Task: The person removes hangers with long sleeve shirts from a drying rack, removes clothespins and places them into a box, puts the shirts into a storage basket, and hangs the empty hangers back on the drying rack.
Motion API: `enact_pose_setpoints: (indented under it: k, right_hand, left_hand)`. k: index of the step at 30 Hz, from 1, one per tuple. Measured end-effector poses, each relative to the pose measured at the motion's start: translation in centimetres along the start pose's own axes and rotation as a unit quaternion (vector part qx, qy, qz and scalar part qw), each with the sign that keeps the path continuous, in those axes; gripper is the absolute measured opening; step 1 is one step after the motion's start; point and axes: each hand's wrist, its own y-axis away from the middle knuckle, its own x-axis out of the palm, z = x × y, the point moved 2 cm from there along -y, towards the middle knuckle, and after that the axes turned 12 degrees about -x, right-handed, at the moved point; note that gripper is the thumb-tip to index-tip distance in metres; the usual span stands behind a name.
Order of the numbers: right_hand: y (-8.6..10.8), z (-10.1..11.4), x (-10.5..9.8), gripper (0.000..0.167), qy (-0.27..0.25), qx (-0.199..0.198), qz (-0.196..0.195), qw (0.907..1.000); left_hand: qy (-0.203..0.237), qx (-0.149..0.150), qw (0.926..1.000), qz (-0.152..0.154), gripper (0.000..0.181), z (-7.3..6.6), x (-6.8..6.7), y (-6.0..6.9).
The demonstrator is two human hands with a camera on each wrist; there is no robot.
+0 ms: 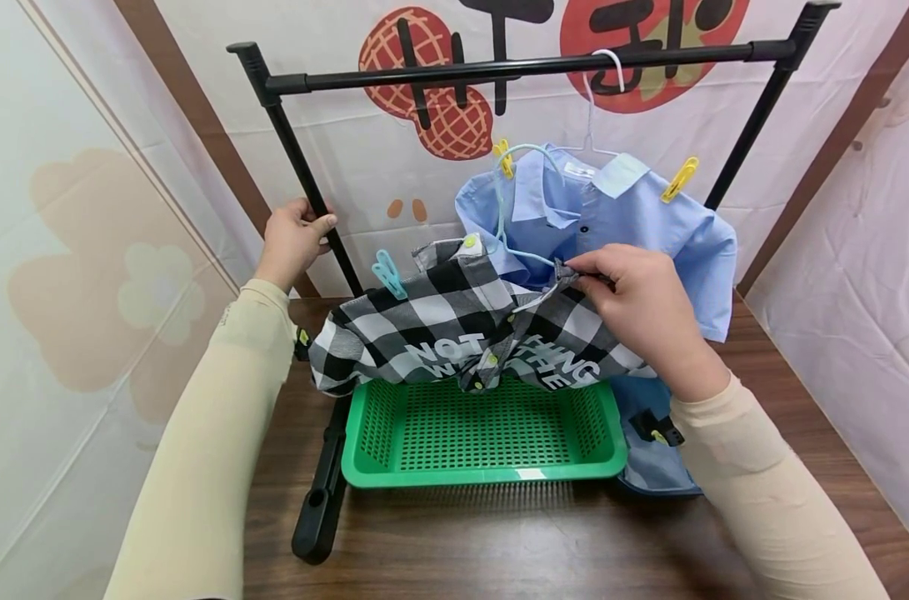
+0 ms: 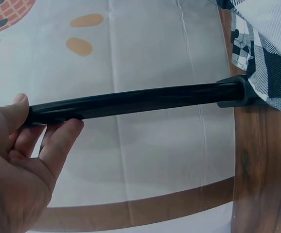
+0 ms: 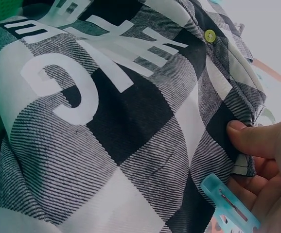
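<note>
My left hand (image 1: 292,242) grips the left upright pole (image 1: 298,154) of a black clothes rack, thumb on one side and fingers on the other. My right hand (image 1: 641,308) pinches the collar area of a black-and-white plaid shirt (image 1: 394,321) with white lettering. Inside the shirt's neck is a light blue hanger (image 1: 501,200), its hook apart from the rack's top bar (image 1: 424,75). A blue clothespin (image 1: 389,275) sits on one shoulder. In the right wrist view another blue clothespin (image 3: 230,204) lies beside my fingers. Part of the hanger is hidden in the shirt.
Behind the plaid shirt, a light blue shirt (image 1: 656,225) hangs from the bar on a white hanger (image 1: 591,108) with yellow clothespins (image 1: 679,179). Below stands a green basket (image 1: 484,477) on the wooden table (image 1: 499,542). Blue fabric (image 1: 649,467) lies at its right, beside the rack's left foot (image 1: 319,517) opposite.
</note>
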Motion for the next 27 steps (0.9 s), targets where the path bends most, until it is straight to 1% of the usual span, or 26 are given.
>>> enact_pose_setpoints:
  k: [8,16,27]
  right_hand:
    - [1.1,-0.2,0.8,0.020,-0.006,0.015,0.004,0.9999]
    - [1.9,-0.4,1.3,0.019,-0.009,0.015,0.003,0.9998]
    - [3.2,-0.5,2.0,0.021,-0.011,0.019,0.006,0.9997]
  left_hand:
    - [0.006,-0.002,1.0000,0.002,0.030,0.1,0.0,-0.1]
    - [0.007,-0.007,0.9999,0.003,0.039,0.2,0.1,0.0]
    - [-0.005,-0.010,0.9999,-0.002,0.039,0.3,0.3,0.0]
